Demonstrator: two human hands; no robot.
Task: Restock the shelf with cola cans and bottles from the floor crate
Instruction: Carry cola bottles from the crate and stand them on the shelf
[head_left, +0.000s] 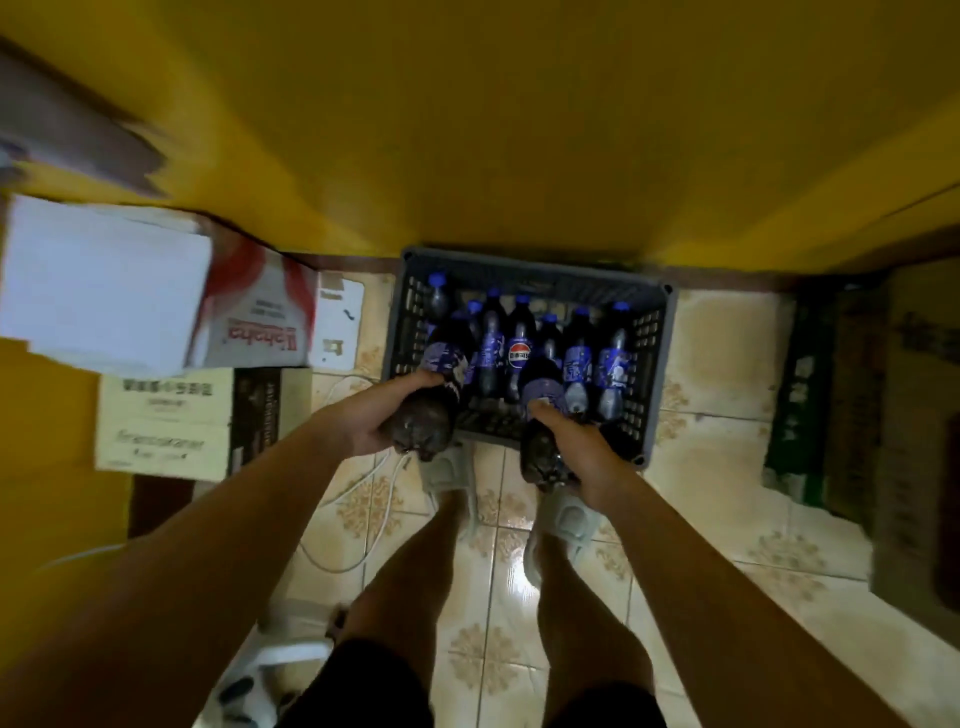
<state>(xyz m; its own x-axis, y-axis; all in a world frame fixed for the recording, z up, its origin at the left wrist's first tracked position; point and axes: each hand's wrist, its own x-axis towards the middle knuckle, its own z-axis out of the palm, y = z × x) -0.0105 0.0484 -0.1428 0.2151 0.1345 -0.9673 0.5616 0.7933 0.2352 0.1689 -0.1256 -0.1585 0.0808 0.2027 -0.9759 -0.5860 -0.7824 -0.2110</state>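
Dark cola bottle gripped in left hand; right hand grips second bottle over crate.

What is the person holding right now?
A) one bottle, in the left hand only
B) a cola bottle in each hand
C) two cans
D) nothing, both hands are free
B: the left hand grips one dark cola bottle and the right hand grips another cola bottle, both at the near edge of the grey crate.
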